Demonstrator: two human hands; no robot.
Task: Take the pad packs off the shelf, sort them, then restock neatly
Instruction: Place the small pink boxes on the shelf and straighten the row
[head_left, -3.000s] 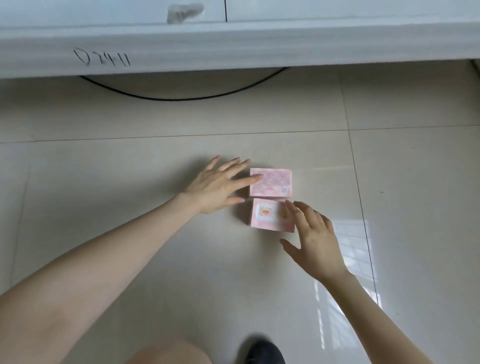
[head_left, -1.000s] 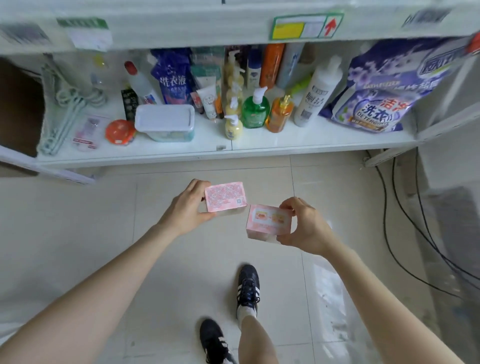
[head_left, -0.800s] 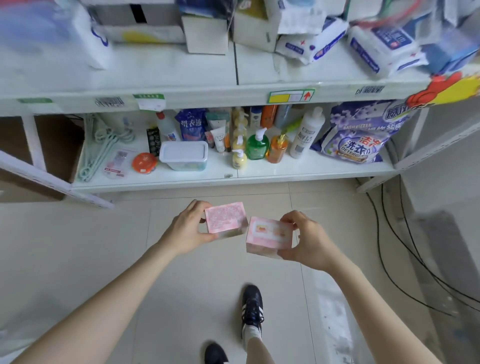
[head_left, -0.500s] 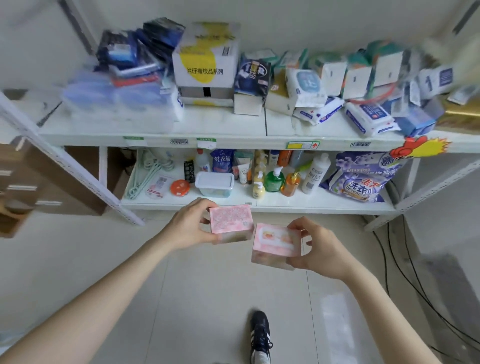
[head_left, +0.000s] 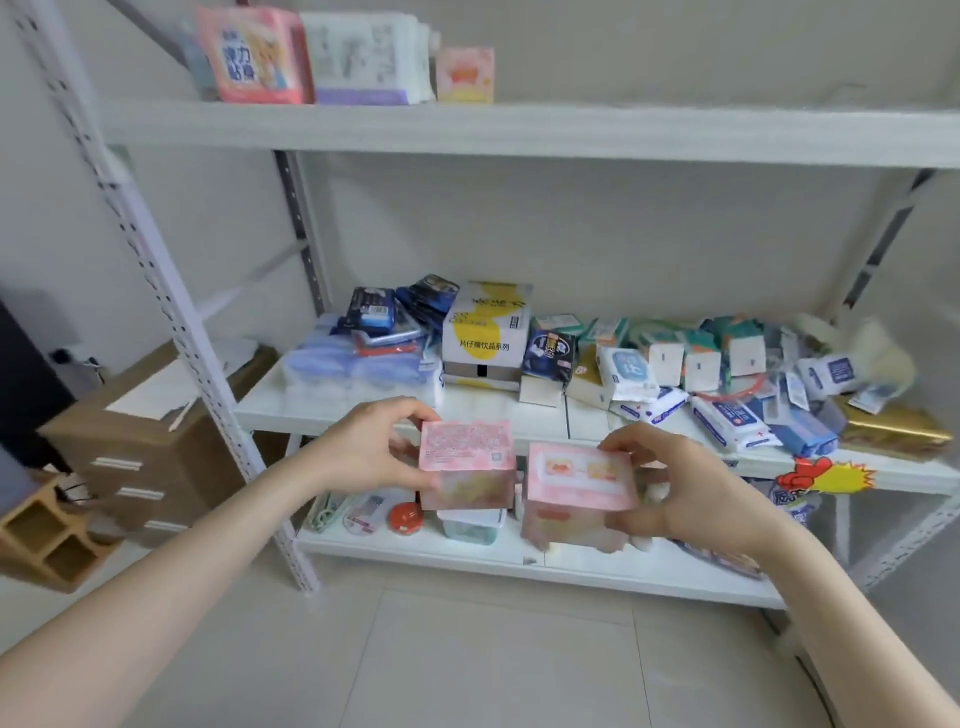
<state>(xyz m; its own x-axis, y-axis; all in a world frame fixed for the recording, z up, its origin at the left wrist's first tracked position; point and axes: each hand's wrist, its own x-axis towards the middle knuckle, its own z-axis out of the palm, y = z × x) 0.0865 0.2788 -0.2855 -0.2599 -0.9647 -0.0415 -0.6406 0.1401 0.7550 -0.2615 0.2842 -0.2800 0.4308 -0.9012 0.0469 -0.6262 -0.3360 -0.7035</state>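
Head view shows the left hand (head_left: 371, 451) gripping one pink pad pack (head_left: 466, 466) and the right hand (head_left: 696, 491) gripping another pink pack (head_left: 576, 493), side by side in front of the shelf unit (head_left: 519, 132); three packs (head_left: 343, 54) stand on its top-left board.

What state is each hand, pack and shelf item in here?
left hand: gripping patterned pink pack, held in the air.
right hand: gripping labelled pink pack, held in the air.
top shelf packs: three, upright, side by side.
middle shelf goods: jumbled, some tipped over.
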